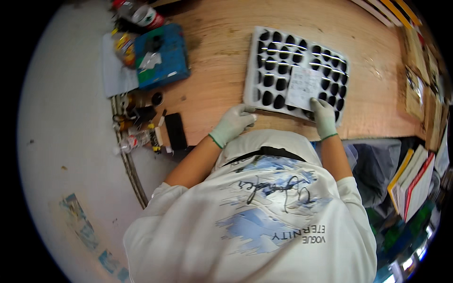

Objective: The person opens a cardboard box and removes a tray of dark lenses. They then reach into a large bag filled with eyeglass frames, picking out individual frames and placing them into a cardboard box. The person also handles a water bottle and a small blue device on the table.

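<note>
A white tray with rows of black oval pockets and glossy clear plastic over them [268, 61] lies on the wooden worktable [212, 56]. A white paper slip with writing [300, 87] rests on it, right of the middle toward the near edge. My left hand [235, 123], in a pale glove with green cuff, has its fingers curled at the tray's near left corner. My right hand [323, 118], gloved alike, grips the near edge toward the right, thumb on the paper's lower right corner; the fingers beneath are hidden.
At left are a blue box [167, 52], bottles [147, 18], a yellow packet [123, 47], a black phone-like slab [176, 129] and small containers [132, 101]. Cardboard pieces [415, 89] line the right edge. Folders [410, 184] and dark grey fabric [373, 170] lie below at right.
</note>
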The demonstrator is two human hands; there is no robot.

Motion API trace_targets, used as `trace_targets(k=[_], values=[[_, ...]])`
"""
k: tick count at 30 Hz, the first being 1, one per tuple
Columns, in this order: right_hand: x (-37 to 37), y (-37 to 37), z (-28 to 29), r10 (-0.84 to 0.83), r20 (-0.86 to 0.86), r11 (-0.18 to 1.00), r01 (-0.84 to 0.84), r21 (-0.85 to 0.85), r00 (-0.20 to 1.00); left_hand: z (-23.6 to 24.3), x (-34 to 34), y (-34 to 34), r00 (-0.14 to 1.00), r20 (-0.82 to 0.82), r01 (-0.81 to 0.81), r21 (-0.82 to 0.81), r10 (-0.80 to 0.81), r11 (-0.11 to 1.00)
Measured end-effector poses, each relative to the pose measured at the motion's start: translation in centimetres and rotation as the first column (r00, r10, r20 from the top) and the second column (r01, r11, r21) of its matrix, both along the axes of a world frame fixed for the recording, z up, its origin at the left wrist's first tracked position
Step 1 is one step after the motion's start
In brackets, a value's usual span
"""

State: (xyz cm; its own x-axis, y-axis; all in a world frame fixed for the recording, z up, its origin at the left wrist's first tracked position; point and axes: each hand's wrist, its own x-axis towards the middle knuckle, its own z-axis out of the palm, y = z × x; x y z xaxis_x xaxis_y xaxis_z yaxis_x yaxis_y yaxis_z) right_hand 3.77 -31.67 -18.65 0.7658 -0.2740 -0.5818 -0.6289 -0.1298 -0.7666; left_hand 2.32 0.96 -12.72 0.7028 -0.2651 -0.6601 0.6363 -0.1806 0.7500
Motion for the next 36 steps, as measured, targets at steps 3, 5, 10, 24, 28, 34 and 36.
trace_targets(k=[3,5,10,24,28,34,36], values=[[1.3,0.7,2.0,0.235,-0.106,0.855,-0.257,-0.45,0.966,-1.5,-1.2,1.8,0.998,-0.025,-0.059,0.062,0.061,0.996],[1.1,0.9,2.9,0.332,-0.051,0.668,-0.273,-0.692,0.942,-2.7,-2.2,3.2,0.997,-0.013,-0.074,0.138,0.076,0.988],[0.1,0.0,4.9,0.4,-0.054,0.613,-0.31,-0.727,0.915,-4.4,-5.1,10.2,0.981,0.18,-0.179,0.658,0.078,0.732],[-2.5,2.5,5.6,0.484,-0.095,0.639,-0.426,-0.641,0.87,-6.6,-12.7,30.0,0.966,0.154,-0.182,0.975,0.208,0.127],[-3.0,2.0,6.4,0.423,-0.096,0.704,-0.394,-0.591,0.901,-6.0,-12.8,30.1,0.985,0.082,-0.095,0.992,0.152,0.08],[-6.1,0.2,5.8,0.257,-0.022,0.761,-0.216,-0.611,0.966,-0.3,-14.7,23.9,0.996,0.093,-0.092,0.984,-0.003,0.152],[-6.8,0.1,5.6,0.222,-0.002,0.767,-0.176,-0.617,0.975,0.2,-14.8,21.5,0.993,0.081,-0.061,0.977,-0.09,0.204]])
